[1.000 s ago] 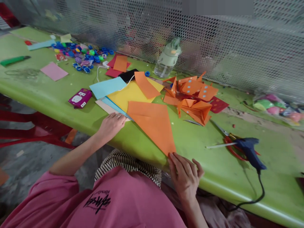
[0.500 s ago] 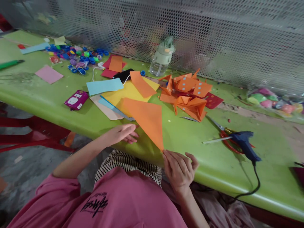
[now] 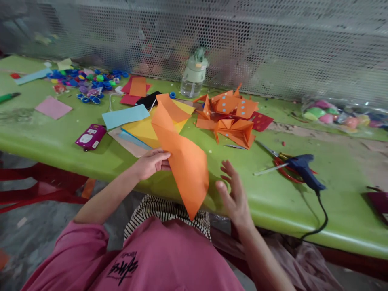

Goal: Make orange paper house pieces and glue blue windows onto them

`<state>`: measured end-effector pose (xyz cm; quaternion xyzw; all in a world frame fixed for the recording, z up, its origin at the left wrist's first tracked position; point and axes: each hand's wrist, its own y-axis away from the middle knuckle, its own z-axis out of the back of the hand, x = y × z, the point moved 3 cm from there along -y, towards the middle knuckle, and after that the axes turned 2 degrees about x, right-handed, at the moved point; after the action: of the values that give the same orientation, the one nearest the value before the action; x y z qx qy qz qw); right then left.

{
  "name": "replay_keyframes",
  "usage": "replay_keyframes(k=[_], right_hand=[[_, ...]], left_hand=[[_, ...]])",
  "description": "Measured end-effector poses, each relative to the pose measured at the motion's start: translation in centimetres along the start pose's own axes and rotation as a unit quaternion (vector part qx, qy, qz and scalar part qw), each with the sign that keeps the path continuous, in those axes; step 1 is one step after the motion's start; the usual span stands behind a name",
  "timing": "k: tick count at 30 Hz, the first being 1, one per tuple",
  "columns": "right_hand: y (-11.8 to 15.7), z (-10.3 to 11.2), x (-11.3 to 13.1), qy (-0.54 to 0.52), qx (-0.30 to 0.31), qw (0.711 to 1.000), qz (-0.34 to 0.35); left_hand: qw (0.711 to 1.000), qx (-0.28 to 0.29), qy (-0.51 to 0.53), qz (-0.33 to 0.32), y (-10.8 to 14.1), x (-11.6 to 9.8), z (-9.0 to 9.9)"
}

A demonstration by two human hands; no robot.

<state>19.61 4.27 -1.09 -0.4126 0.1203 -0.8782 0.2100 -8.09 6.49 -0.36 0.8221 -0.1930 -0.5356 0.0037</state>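
An orange sheet of paper hangs in the air over the table's front edge, bent, with one pointed corner down toward my lap. My left hand pinches its left edge between thumb and fingers. To the right of the sheet, my right hand is apart from it, fingers spread and holding nothing. Behind the sheet lie a yellow sheet, a light blue strip and another orange piece. Folded orange paper shapes with small blue squares sit further back, right of these.
A blue glue gun lies over orange-handled scissors at right, its cord hanging off the edge. A water bottle stands by the perforated metal panel. At left are a purple packet, a pink paper and small colourful pieces.
My left hand has taken hold of the orange sheet, and my right hand has let go of its corner and opened. The sheet is lifted and bent. The view has shifted slightly.
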Motion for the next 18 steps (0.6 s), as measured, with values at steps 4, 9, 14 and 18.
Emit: replay_keyframes(k=[4,9,14,18], right_hand=[[-3.1,-0.3,-0.9,-0.272,0.111,0.944,-0.151],[-6.8,1.0,1.5,-0.374,0.063,0.910,-0.165],[-8.1,3.1,2.5,-0.245,-0.062,0.965,-0.068],[-8.0,3.5,2.2,-0.237,-0.093,0.966,-0.053]], left_hand=[[0.997,0.042,-0.050,-0.034,0.1,-0.3,-0.9],[0.974,0.082,-0.198,-0.075,0.1,-1.8,-2.2],[0.984,0.029,-0.132,-0.112,-0.1,-3.3,-2.1],[0.988,-0.074,-0.057,-0.122,-0.6,-3.7,-1.0]])
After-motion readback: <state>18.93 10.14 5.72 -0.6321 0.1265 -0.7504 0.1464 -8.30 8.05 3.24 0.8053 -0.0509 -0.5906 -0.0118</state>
